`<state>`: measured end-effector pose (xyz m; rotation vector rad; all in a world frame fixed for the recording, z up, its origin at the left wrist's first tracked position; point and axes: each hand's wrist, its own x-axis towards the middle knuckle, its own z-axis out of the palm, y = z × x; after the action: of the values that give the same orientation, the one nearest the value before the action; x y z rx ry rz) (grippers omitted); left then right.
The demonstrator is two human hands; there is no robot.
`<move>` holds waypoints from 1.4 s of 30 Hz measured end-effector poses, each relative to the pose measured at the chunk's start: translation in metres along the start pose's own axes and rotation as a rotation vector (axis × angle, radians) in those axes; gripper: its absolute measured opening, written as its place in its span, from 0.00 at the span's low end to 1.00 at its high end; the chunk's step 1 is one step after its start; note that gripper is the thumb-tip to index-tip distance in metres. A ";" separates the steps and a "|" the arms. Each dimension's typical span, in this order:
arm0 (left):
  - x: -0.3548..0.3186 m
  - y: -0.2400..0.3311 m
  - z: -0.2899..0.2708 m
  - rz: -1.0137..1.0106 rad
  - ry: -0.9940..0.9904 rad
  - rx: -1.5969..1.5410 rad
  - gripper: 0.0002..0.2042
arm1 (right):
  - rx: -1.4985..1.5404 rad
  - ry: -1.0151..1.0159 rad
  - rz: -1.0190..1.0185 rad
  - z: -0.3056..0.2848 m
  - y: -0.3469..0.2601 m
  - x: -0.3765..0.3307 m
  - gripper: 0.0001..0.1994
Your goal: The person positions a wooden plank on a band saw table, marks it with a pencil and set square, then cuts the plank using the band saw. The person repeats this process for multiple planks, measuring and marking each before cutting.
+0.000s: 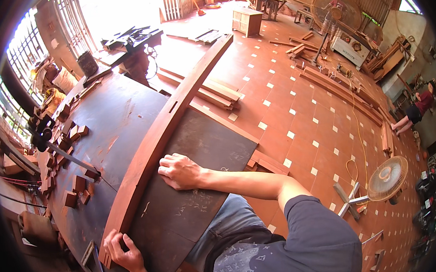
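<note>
Reddish-brown wood is forming the beam (152, 151), which is lying aslant across the dark table (128, 121) and projecting past its far edge. Pale scrawls (180, 212) are marking the table on the beam's right side. Across the floor (272, 128), a white case (350, 51) is bearing dark lettering, and the shirt (293, 250) is showing a pale print. The left hand (126, 252) is resting at the beam's near end, fingers bending over the wood, thumb standing apart; whether it is gripping, I cannot tell. The right hand (180, 172) is curling into a loose fist farther along, just beside the beam's right side; whether it is holding anything, I cannot tell. Beyond it, a slot (173, 107) is showing in the beam. Small blocks (77, 185) are lying to the beam's left.
</note>
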<state>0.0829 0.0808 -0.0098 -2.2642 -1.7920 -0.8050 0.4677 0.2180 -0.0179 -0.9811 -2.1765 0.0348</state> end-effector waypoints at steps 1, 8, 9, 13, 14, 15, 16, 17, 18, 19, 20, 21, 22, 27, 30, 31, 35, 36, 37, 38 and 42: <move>0.010 0.025 -0.006 -0.058 0.063 0.076 0.32 | -0.004 0.002 -0.003 0.001 0.000 0.001 0.07; 0.026 0.075 -0.032 -0.179 -0.187 0.137 0.43 | 0.007 0.011 0.002 -0.001 -0.002 0.000 0.07; 0.026 0.076 -0.032 -0.231 -0.137 0.177 0.44 | 0.005 0.009 -0.001 -0.002 -0.003 0.001 0.07; 0.034 0.089 -0.045 -0.057 -0.323 0.036 0.41 | 0.027 0.020 0.025 -0.007 -0.002 0.000 0.06; 0.039 0.082 -0.052 -0.101 -0.394 -0.113 0.40 | 0.018 0.004 0.029 -0.010 0.000 0.002 0.05; 0.032 0.068 -0.047 -0.213 -0.283 -0.218 0.40 | 0.024 0.020 0.015 -0.008 0.000 0.004 0.05; 0.033 0.071 -0.046 -0.211 -0.177 -0.055 0.39 | 0.006 0.003 0.008 -0.008 -0.001 0.006 0.05; 0.038 0.074 -0.043 -0.209 -0.073 0.111 0.39 | -0.012 -0.014 -0.002 -0.010 -0.002 0.008 0.05; 0.039 0.077 -0.044 -0.212 -0.118 0.161 0.40 | 0.003 -0.009 -0.013 -0.009 -0.003 0.012 0.05; 0.036 0.077 -0.044 -0.077 -0.196 0.077 0.39 | -0.001 -0.010 -0.009 -0.008 -0.004 0.011 0.05; 0.042 0.083 -0.055 0.026 -0.282 -0.119 0.31 | 0.002 0.010 -0.002 -0.010 -0.007 0.012 0.06; 0.037 0.074 -0.055 0.160 -0.317 -0.246 0.23 | -0.019 -0.002 0.000 -0.008 -0.006 0.010 0.06; 0.032 0.073 -0.054 0.108 -0.338 -0.447 0.20 | -0.021 -0.024 0.019 -0.008 -0.004 0.010 0.06; 0.006 0.054 -0.078 -0.101 0.206 -0.276 0.12 | -0.007 -0.023 0.058 -0.016 -0.013 0.011 0.05; -0.027 0.020 -0.092 -0.283 0.441 -0.044 0.08 | 0.021 -0.051 0.058 -0.010 -0.014 0.009 0.05; -0.037 0.011 -0.094 -0.337 0.480 0.013 0.08 | 0.023 -0.061 0.055 -0.012 -0.016 0.010 0.05; -0.061 -0.004 -0.107 -0.523 0.443 -0.063 0.10 | 0.027 -0.052 0.041 -0.013 -0.017 0.012 0.05; -0.063 -0.005 -0.107 -0.572 0.416 -0.132 0.10 | 0.026 -0.053 0.043 -0.013 -0.016 0.012 0.05; -0.066 -0.007 -0.105 -0.586 0.400 -0.143 0.11 | 0.024 -0.054 0.046 -0.014 -0.016 0.012 0.05; -0.069 -0.009 -0.103 -0.598 0.383 -0.155 0.11 | 0.020 -0.061 0.052 -0.014 -0.016 0.011 0.05; -0.071 -0.014 -0.093 -0.636 0.365 -0.233 0.12 | 0.031 -0.037 0.066 -0.015 -0.014 0.013 0.05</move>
<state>0.0295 -0.0160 0.0314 -1.4843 -2.3282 -1.4807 0.4621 0.2127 0.0057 -1.0424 -2.1696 0.1186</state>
